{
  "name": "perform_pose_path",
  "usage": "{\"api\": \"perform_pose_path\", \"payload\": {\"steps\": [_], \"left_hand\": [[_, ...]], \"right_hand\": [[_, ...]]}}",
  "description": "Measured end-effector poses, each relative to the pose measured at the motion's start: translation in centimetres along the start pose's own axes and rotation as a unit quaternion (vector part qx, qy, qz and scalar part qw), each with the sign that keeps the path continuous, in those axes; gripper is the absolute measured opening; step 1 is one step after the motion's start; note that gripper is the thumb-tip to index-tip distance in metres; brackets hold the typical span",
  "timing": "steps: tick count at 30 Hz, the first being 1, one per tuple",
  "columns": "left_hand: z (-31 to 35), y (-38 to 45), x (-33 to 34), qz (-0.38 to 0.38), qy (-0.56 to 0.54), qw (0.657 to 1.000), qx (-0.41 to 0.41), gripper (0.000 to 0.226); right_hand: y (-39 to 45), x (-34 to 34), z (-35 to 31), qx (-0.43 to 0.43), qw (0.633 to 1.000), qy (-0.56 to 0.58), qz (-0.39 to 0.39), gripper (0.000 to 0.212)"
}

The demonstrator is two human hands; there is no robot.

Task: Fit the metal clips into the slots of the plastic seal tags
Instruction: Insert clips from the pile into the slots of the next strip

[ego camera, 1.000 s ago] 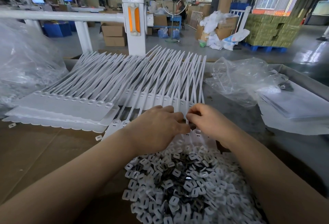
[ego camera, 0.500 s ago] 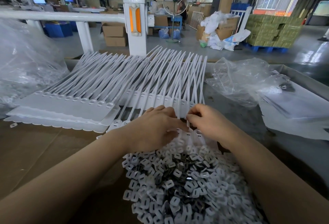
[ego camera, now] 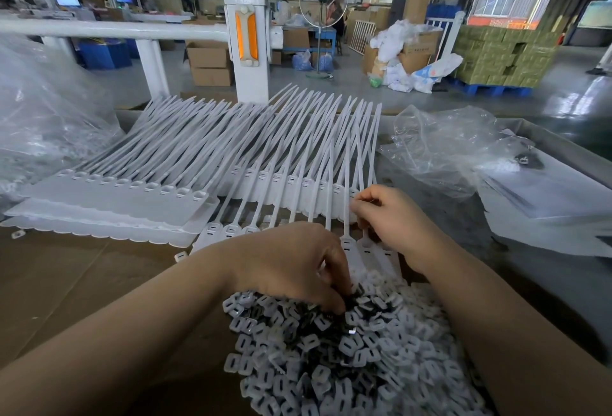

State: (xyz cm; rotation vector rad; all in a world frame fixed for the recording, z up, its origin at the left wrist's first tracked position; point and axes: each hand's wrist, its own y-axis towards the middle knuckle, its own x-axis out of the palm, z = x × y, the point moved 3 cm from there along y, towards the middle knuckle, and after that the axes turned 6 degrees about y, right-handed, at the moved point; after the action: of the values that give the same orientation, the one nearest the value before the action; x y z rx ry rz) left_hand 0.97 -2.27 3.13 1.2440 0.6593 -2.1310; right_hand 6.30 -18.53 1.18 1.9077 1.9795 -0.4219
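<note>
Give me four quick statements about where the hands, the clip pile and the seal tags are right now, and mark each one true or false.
1. The left hand reaches into the clip pile. True.
2. The right hand lies flat on the cardboard. False: it pinches at the seal tags.
3. The tags' straps point away from the person. True.
4. The clear plastic bag covers the clip pile. False: it lies apart, to the right of the tags.

Two bare forearms, left hand [ego camera: 291, 266], right hand [ego camera: 394, 220], no sleeves, no gloves
</note>
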Motion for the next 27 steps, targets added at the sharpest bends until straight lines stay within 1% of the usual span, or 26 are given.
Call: {"api": "perform_pose_path", "payload": {"steps": [4,8,10,12,14,17,19,21,23,27], "left_hand": [[-0.2,0.2,0.3,0.007,-0.006,1.000,-0.013,0.005],[-0.5,0.2,0.2,-0.002,-0.055,0.998,-0.021,0.006],[-0.8,0.3,0.0,0.015,-0.087,0.996,-0.028,0.007],[-1.3,0.4,-0.3,0.051,-0.119,0.990,-0.049,0.010],[-1.9,0.5,-0.6,0.093,-0.175,0.976,-0.090,0.012],[-3.1,0.6,-0.8,0.136,-0.276,0.939,-0.153,0.010],[-3.6,0.6,-0.8,0.154,-0.337,0.914,-0.166,0.012],[-4.0,0.6,-0.8,0.171,-0.375,0.894,-0.175,0.015],[-4.1,0.6,-0.8,0.175,-0.396,0.883,-0.182,0.017],[-4.3,0.6,-0.8,0.153,-0.434,0.870,-0.177,0.016]], "right_hand": [[0.1,-0.2,0.0,0.011,1.000,0.024,0.014,0.013],[0.1,-0.2,0.0,0.012,0.999,0.032,0.015,0.012],[0.1,-0.3,-0.1,0.010,0.999,0.038,0.013,0.012],[0.1,-0.4,-0.2,0.005,0.999,0.053,0.003,0.010],[-0.1,-0.5,-0.3,-0.004,0.997,0.072,-0.008,0.009],[-0.3,-0.3,-0.7,-0.028,0.996,0.082,-0.030,0.011],[-0.4,-0.2,-1.0,-0.042,0.995,0.079,-0.049,0.014],[-0.6,-0.1,-1.2,-0.057,0.992,0.080,-0.073,0.018],[-0.7,0.1,-1.3,-0.074,0.989,0.079,-0.101,0.021],[-0.8,0.3,-1.5,-0.098,0.982,0.090,-0.133,0.022]]}}
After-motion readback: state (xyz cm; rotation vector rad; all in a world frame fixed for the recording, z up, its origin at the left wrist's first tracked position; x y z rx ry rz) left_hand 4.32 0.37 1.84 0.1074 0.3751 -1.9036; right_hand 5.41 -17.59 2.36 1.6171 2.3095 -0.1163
